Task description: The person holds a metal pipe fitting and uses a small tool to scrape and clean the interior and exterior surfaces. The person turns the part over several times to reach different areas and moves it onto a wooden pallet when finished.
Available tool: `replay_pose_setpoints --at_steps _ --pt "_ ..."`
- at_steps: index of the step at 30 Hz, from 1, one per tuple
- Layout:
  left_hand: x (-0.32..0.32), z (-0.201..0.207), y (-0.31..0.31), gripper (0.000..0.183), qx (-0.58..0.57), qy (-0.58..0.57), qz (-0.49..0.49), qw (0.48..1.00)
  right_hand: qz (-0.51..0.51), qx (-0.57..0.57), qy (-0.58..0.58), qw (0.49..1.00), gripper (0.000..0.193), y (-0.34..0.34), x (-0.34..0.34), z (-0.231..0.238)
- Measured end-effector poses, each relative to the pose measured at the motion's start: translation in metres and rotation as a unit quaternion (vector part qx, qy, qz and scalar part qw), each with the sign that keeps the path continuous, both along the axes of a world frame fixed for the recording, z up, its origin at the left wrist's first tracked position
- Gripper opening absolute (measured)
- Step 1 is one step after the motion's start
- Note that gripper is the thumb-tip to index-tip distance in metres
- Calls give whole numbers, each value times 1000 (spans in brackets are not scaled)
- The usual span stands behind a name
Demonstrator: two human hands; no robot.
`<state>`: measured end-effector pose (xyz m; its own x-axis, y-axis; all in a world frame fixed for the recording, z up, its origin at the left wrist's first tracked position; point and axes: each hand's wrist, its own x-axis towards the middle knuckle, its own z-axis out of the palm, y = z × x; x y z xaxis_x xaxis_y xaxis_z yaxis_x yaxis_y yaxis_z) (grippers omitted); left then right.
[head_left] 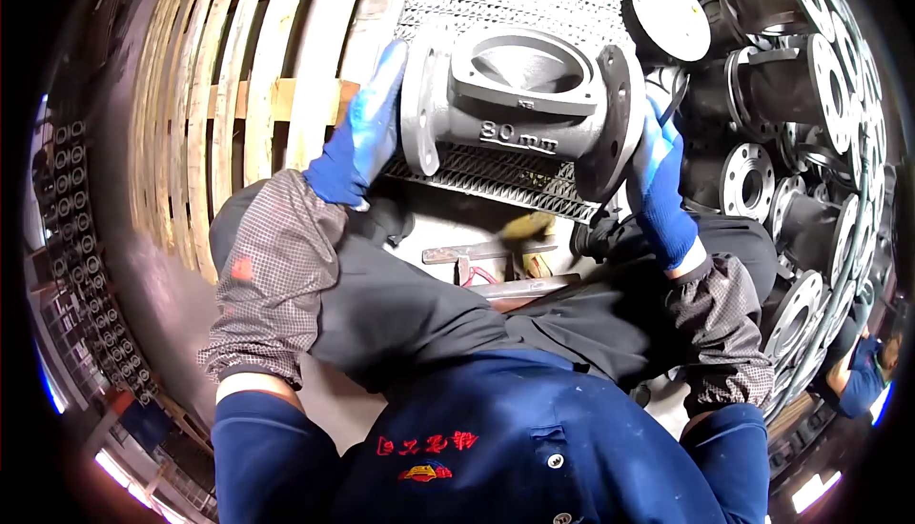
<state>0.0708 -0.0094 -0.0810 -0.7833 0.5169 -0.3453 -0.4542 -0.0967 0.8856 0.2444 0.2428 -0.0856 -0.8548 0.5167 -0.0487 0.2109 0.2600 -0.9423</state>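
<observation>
Between my two hands is a grey cast-metal valve body (515, 124) with a round flange at each end and an oval opening facing up. My left hand (367, 129), in a blue glove, presses along the outer face of its left flange. My right hand (660, 176), gloved the same way, grips the right flange; some of its fingers are hidden behind the rim. The valve body is over a metal grating (515, 181), but I cannot tell whether it rests on it or is lifted slightly.
Wooden slats of a pallet (257, 76) run along the left. Many dark flanged castings (748, 181) are stacked at the right, inside wire mesh. A pale round disc (671, 17) lies at the far right. A metal bar (486, 251) is between my legs. Another person (863, 372) is at the right edge.
</observation>
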Motion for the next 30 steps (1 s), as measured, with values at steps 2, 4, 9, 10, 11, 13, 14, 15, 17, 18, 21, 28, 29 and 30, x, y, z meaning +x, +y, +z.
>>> replay_pose_setpoints --at_steps 2,4,9,10,11,13,14,15,17,18,21,28,29,30 --pt "1 -19 6 50 22 -14 34 999 59 271 -33 960 34 6 8 -2" --pt "5 -12 12 52 -12 21 16 1000 2 34 62 997 37 -4 10 -5" --pt "-1 8 27 56 -27 -39 -10 999 43 227 -18 973 39 1 1 3" --pt "0 20 30 57 -36 -54 -9 998 65 242 -17 968 41 3 -5 0" --pt "1 31 35 57 -38 -70 -10 997 91 308 -8 947 42 10 -12 4" --pt "0 31 33 59 -16 -62 -8 998 111 293 3 950 39 13 -22 7" --pt "-2 24 22 58 -77 63 -28 995 121 301 -4 946 37 13 -28 2" --pt "-3 25 15 58 -133 187 -51 972 71 52 -33 996 38 5 -32 0" --pt "-4 29 2 57 -154 254 -80 952 -42 -216 -42 975 40 -4 -40 5" --pt "1 47 9 52 -165 221 -55 960 -40 -223 -42 973 37 -5 -40 7" --pt "-3 61 0 46 -187 513 -95 832 86 -52 97 990 34 -11 -35 -11" --pt "4 68 -21 33 -272 603 -99 743 230 147 -15 962 44 -20 -35 -9" --pt "6 69 -24 35 -269 633 -99 719 255 201 -53 944 43 -18 -40 -10" --pt "6 70 -20 37 -255 664 -100 696 272 259 -96 922 42 -11 -41 -8"
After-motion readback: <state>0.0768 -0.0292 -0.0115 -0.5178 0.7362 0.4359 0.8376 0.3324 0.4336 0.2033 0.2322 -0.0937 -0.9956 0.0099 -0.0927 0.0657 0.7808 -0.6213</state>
